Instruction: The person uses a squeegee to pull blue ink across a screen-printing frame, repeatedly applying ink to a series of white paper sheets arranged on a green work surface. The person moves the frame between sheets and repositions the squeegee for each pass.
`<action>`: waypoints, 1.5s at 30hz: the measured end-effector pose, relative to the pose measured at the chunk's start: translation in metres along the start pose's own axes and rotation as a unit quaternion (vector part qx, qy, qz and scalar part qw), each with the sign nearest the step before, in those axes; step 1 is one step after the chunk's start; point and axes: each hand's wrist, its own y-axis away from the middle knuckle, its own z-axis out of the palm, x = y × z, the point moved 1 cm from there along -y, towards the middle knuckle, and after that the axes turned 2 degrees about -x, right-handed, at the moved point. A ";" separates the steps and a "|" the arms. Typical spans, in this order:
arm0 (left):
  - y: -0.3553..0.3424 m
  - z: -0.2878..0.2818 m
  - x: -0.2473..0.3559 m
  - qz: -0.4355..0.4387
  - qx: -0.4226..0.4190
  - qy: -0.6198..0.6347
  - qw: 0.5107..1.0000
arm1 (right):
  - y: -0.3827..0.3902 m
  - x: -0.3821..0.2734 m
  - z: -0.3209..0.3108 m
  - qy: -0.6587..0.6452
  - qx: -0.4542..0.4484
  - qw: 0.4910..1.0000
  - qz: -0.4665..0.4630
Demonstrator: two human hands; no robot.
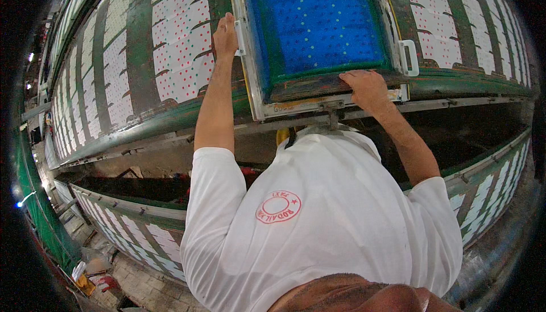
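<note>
In front of me is a screen printing frame (255, 96) with pale metal sides and a blue mesh (318, 19) marked with small light dots. Green ink borders the mesh. My left hand (226, 38) is closed at the white handle (240, 38) on the frame's left side; its fingertips are partly hidden. My right hand (365, 89) lies over the frame's near end, at a dark, ink-stained strip (310, 88), its fingers bent over and thumb on the near side. To its right, a second white handle (408, 58) is untouched.
White dotted pieces (181, 45) lie in rows on the long dark table (140, 56), left and right of the frame. A metal rail (114, 156) runs along its near edge. Behind me stands another table with white pieces (162, 241). Green netting (42, 209) hangs at left.
</note>
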 end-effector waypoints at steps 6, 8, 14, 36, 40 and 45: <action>-0.003 0.003 -0.003 -0.006 0.002 0.035 0.999 | -0.006 -0.003 -0.007 -0.024 -0.017 0.999 0.015; -0.005 0.004 -0.006 0.019 0.011 0.047 0.999 | -0.009 -0.008 -0.001 -0.004 -0.020 0.999 0.024; -0.006 0.006 -0.012 0.057 0.015 0.107 0.992 | -0.026 -0.013 0.014 0.015 0.047 0.999 0.011; 0.016 -0.003 0.024 0.018 0.049 -0.118 0.992 | -0.492 0.198 -0.087 0.105 0.053 0.993 -0.011; 0.018 -0.003 0.033 0.035 0.053 -0.136 0.989 | -0.513 0.214 -0.096 0.091 0.049 0.995 -0.005; 0.018 -0.003 0.037 0.052 0.054 -0.139 0.987 | -0.524 0.221 -0.085 0.106 0.047 0.990 -0.079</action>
